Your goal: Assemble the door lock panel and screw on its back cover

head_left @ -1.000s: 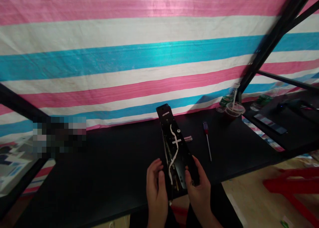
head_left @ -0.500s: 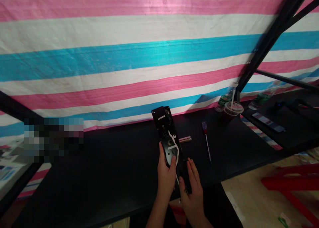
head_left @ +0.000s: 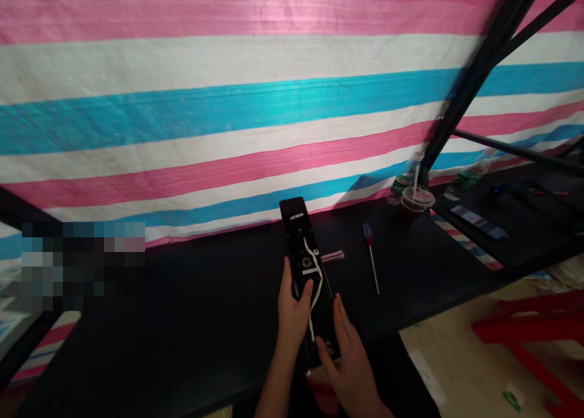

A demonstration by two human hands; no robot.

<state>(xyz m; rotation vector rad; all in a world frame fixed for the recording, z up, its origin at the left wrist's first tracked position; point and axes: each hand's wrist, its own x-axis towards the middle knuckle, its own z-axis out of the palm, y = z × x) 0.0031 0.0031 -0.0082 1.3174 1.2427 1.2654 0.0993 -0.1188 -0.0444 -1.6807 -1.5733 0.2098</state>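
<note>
A long black panel [head_left: 325, 302] with round fittings and a small white label near its far end lies tilted between my hands. A white cable [head_left: 318, 281] winds lengthwise along its upper face. My left hand [head_left: 293, 311] grips the left edge, its thumb resting on top near a white strip. On the opposite side, my right hand [head_left: 350, 351] holds the near right edge with the thumb over the face. Fingers beneath the panel are hidden.
On the black table [head_left: 205, 308], a small pinkish bundle [head_left: 333, 256] lies beside the panel. Farther right are a screwdriver [head_left: 371, 257], a lidded cup with a straw [head_left: 417, 199] and a plastic bottle [head_left: 401, 184]. A red stool [head_left: 524, 327] stands on the floor at right.
The panel has turned slightly in my hands; its far end now looks like one even piece, and the bright reflection is gone. Both hands keep their hold. The view has shifted a little.
</note>
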